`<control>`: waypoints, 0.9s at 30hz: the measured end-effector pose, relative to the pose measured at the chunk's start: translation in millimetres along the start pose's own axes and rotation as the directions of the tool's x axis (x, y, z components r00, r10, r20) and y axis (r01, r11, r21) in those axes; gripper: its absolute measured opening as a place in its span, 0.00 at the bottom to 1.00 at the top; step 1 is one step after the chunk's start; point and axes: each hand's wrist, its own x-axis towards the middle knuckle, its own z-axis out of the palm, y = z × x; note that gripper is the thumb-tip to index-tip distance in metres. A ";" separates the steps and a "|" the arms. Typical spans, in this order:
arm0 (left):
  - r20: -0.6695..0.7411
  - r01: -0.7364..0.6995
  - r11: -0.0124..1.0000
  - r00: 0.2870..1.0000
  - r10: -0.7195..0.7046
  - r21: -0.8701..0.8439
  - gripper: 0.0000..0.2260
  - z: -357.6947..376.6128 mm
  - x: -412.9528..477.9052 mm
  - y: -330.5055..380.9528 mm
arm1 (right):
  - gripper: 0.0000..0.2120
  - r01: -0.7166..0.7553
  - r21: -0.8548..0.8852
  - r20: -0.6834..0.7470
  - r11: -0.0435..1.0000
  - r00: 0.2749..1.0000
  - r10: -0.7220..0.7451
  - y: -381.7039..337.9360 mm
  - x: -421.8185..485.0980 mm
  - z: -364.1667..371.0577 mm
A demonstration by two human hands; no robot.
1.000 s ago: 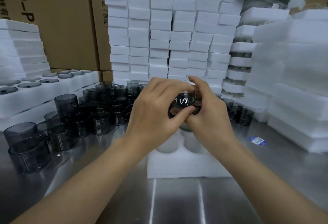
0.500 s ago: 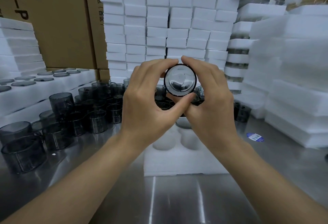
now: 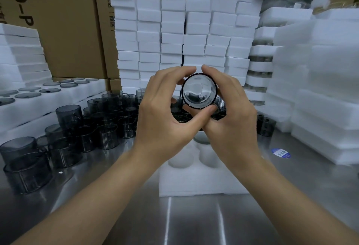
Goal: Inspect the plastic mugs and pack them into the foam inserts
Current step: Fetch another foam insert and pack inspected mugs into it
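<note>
The plastic mug [image 3: 199, 91] is held up above the far end of the foam insert [image 3: 202, 182]. Its long axis runs straight away from you and one round end faces you. Your left hand [image 3: 165, 116] curls round its left side, thumb beneath. Your right hand [image 3: 231, 116] clasps its right side. Bare bench [image 3: 194, 221] lies on your side of the insert. Loose mugs [image 3: 104, 124] crowd the bench to its left, and foam stacks [image 3: 320, 89] rise to its right.

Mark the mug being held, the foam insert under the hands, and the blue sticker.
mug [image 3: 199, 91], head view, round end facing the camera.
foam insert [image 3: 202, 177], head view, bare top near its front.
blue sticker [image 3: 281, 153], head view, its middle.
</note>
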 end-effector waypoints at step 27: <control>0.020 0.053 0.998 0.998 -0.052 -0.027 0.27 1.3 -0.6 4.5 | 0.36 0.055 -0.066 -0.043 0.996 0.997 -0.058 -2.1 0.9 -0.9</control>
